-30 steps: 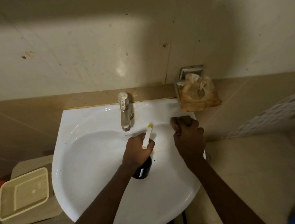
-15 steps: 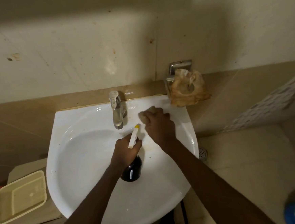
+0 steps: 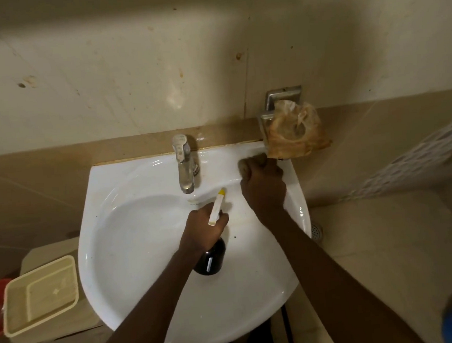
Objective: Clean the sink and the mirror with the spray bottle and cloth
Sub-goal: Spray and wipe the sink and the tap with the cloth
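Left hand [image 3: 206, 228] fingers grip spray bottle [image 3: 211, 255] (nozzle toward tap [image 3: 183, 163]); right hand [image 3: 264, 187] clutches cloth [image 3: 246, 164].

Two bare forearms enter from the lower edge of the frame; no sleeves, watch, bracelet or ring show on either; the left hand [image 3: 206, 228] sits near the centre, its knuckles rounded; the right hand [image 3: 264, 186] lies right of centre, upper middle; both wrists are uncovered; no gloves are worn.
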